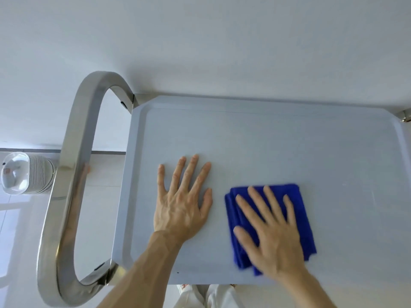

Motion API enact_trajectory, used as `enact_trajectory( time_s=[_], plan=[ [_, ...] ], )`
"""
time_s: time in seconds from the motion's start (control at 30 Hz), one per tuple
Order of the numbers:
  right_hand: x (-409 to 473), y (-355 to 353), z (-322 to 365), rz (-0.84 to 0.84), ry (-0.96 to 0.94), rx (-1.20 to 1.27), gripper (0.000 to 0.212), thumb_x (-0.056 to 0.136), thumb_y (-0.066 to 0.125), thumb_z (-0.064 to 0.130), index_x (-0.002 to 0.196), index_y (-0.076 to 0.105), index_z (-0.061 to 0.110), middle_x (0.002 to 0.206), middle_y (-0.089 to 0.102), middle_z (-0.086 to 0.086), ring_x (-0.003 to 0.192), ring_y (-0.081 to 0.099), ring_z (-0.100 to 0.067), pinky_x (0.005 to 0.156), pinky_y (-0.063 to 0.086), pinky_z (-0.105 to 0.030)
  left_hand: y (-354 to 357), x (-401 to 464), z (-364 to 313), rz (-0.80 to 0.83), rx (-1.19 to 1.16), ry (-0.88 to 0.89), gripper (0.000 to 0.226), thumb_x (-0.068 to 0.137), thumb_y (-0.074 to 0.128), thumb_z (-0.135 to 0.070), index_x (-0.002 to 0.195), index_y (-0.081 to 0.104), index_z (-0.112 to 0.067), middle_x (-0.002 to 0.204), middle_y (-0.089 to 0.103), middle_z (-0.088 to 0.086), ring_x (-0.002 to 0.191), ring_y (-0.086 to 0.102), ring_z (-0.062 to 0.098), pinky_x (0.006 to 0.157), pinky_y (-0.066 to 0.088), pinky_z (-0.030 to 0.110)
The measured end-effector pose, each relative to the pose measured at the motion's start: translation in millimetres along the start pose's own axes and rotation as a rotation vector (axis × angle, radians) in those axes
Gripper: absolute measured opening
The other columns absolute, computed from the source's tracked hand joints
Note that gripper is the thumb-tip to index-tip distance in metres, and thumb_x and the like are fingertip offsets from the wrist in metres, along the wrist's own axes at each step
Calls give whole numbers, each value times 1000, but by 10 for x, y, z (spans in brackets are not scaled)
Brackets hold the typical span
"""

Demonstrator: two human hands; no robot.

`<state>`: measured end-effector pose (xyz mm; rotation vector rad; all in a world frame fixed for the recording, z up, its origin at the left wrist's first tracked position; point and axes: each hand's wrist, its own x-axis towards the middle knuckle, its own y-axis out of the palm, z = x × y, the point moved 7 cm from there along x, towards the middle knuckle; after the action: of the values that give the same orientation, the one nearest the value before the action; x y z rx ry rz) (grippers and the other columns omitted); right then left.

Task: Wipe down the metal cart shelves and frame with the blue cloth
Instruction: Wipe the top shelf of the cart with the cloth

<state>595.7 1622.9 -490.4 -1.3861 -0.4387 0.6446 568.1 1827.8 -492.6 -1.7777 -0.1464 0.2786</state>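
The cart's top shelf is a pale grey metal tray with a raised rim, seen from above. A folded blue cloth lies on its near right part. My right hand lies flat on the cloth with fingers spread, pressing it onto the shelf, and looks slightly blurred. My left hand rests flat on the bare shelf just left of the cloth, fingers apart, holding nothing. The cart's shiny curved metal handle loops out from the shelf's left end.
A white wall runs close along the shelf's far edge. A stack of white bowls stands at the far left, beyond the handle. Pale tiled floor shows under the handle. My legs in white trousers are at the near edge.
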Motion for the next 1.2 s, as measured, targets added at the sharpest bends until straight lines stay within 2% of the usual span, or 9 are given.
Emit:
enact_trajectory(
  time_s=[0.1,0.3,0.37,0.47,0.6,0.77,0.93,1.07,1.2],
  plan=[
    [622,-192,-449,-80,102,-30,58,100,33,57,153,37,33,161,34,1,150,29,-27,120,18,-58,-5,-6,-3,-6,-8,3,58,100,32,-48,155,30,-30,163,25,0,152,17,23,121,6,60],
    [1550,-283,-665,-130,488,-37,63,101,24,59,159,21,34,167,20,1,154,12,-28,121,9,-61,-1,-15,9,-10,-6,9,58,100,33,-48,155,31,-29,162,28,2,152,20,25,120,8,62],
    [1459,-267,-343,-193,400,-58,61,101,33,56,157,29,31,165,26,-3,153,19,-31,120,12,-61,3,-21,13,-16,-7,12,58,99,34,-48,155,32,-29,162,29,2,151,21,24,120,9,62],
    [1048,-133,83,-161,38,-49,60,102,37,55,157,30,30,165,26,-1,154,17,-28,120,15,-62,0,-18,8,-10,-5,9,60,99,34,-49,155,30,-29,162,29,2,151,20,23,120,9,61],
    [896,-96,-110,-118,-160,-37,59,101,40,56,155,34,33,163,29,5,153,19,-23,119,21,-60,8,2,0,-22,-12,6,60,98,34,-49,155,30,-30,162,28,1,151,21,23,120,9,61],
    [1649,-372,-696,-194,221,-75,56,100,39,52,150,44,27,158,41,0,148,33,-27,119,21,-57,-21,1,7,-72,-33,19,58,98,37,-46,153,36,-28,161,32,2,150,25,24,120,11,62],
    [2044,-352,-333,-282,489,-87,60,101,37,53,151,43,21,159,38,-9,148,30,-37,116,18,-65,1,-4,15,-76,-27,25,58,97,38,-45,153,37,-28,161,33,2,150,25,24,120,12,62],
    [2052,-230,46,-184,103,-77,62,100,34,58,155,34,30,164,29,0,152,22,-33,119,13,-63,6,-1,15,-50,-8,18,58,98,35,-47,152,38,-27,160,33,3,150,26,24,119,13,62],
    [1919,-332,-507,-169,-83,-101,57,99,39,58,152,41,35,161,35,3,151,27,-25,119,21,-55,-13,0,4,-63,-6,10,58,97,37,-46,152,39,-28,161,33,1,149,26,23,119,14,62]
  ],
)
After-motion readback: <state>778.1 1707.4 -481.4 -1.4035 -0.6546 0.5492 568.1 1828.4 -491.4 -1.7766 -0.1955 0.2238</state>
